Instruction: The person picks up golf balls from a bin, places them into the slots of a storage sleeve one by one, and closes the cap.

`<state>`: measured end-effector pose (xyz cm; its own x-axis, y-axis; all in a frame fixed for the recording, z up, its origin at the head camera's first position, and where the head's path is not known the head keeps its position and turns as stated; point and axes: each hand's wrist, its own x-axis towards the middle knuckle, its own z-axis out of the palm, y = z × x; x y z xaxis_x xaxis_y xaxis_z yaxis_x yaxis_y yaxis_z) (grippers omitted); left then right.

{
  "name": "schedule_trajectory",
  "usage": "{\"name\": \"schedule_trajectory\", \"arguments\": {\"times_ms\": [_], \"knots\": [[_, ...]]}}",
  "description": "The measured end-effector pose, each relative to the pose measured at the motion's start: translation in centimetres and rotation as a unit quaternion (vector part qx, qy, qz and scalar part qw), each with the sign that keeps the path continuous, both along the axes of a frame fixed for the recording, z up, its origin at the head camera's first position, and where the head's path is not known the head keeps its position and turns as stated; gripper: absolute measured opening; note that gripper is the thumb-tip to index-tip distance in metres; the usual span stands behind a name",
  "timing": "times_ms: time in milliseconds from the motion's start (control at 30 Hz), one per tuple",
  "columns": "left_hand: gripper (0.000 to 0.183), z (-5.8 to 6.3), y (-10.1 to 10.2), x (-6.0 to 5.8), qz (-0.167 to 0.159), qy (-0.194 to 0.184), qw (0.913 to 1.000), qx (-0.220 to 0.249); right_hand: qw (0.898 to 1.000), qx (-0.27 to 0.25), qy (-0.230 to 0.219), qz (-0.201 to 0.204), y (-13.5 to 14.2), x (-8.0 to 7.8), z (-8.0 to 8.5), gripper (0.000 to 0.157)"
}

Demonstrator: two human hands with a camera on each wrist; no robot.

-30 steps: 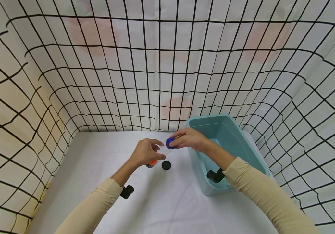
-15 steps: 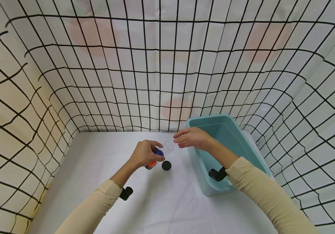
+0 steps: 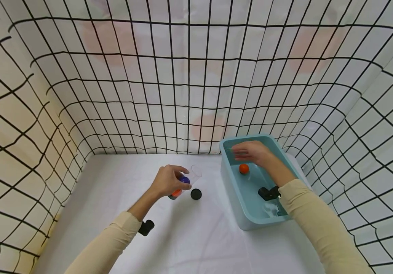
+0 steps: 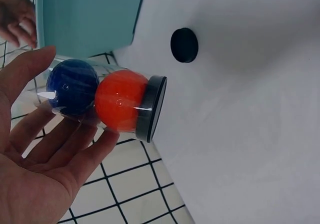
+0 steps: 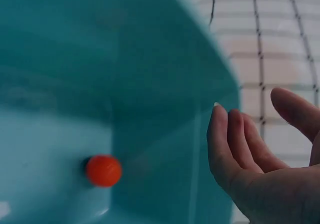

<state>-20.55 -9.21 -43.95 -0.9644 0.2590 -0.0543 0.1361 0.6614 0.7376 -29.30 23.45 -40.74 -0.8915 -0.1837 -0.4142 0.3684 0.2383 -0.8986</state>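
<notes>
The left hand (image 3: 169, 182) grips a clear plastic tube (image 4: 100, 104), fingers curled round its see-through wall, holding it tilted just above the white surface (image 3: 196, 232). The tube has a dark grey cap (image 4: 152, 115) on its lower end; its upper end is open in the head view. Inside it sit two balls in a row: an orange ball (image 4: 121, 100) against the capped end and a dark blue ball (image 4: 74, 87) next to it, touching. Both are glossy and fill the tube's width.

A loose black cap (image 3: 195, 194) lies flat on the surface just beside the tube, between the left hand and the teal bin (image 3: 237, 205).

The right hand (image 3: 249, 151) hovers over the far end of the bin, fingers relaxed and spread, holding nothing. Below it, a small orange ball (image 3: 243, 168) rests on the bin's floor, apart from the fingers.
</notes>
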Motion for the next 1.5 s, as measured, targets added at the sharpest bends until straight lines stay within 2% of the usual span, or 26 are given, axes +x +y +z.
{"name": "schedule_trajectory", "arguments": {"times_ms": [100,167,300,467,700,833,967,1167,1300,1500], "knots": [[0.042,0.0,-0.1,0.0,0.003,0.004,1.0000,-0.003,0.998,0.000,-0.032,-0.059,1.4,-0.7,-1.4,0.048],[0.043,0.0,-0.2,0.0,0.002,0.006,1.0000,-0.002,0.995,0.012,-0.049,-0.084,2.1,-0.9,-2.3,0.049],[0.043,-0.1,-0.4,0.1,0.001,0.004,1.0000,-0.001,0.992,0.033,-0.069,-0.096,3.4,-1.2,-4.3,0.050],[0.043,-0.2,-0.6,0.2,0.008,0.003,1.0000,-0.003,0.991,0.026,-0.086,-0.101,4.1,-1.5,-7.1,0.052],[0.043,-0.3,-0.7,0.3,0.003,0.000,1.0000,-0.001,0.973,-0.009,-0.151,-0.174,4.7,-1.6,-9.5,0.055],[0.043,-0.3,-0.7,0.3,0.004,0.000,1.0000,0.001,0.970,-0.026,-0.164,-0.178,5.1,-1.7,-10.2,0.054],[0.042,-0.3,-0.6,0.4,0.010,-0.006,0.9999,0.006,0.968,-0.049,-0.181,-0.169,5.5,-1.8,-10.2,0.056],[0.042,-0.3,-0.8,0.5,0.018,-0.011,0.9997,0.008,0.958,-0.078,-0.225,-0.162,5.6,-2.0,-10.3,0.058],[0.042,-0.4,-1.2,0.6,0.022,-0.012,0.9997,0.007,0.957,-0.070,-0.230,-0.161,5.2,-2.2,-11.1,0.060],[0.043,-0.4,-1.6,0.7,0.029,-0.016,0.9994,0.007,0.949,-0.099,-0.245,-0.170,4.8,-2.2,-11.4,0.063]]}}
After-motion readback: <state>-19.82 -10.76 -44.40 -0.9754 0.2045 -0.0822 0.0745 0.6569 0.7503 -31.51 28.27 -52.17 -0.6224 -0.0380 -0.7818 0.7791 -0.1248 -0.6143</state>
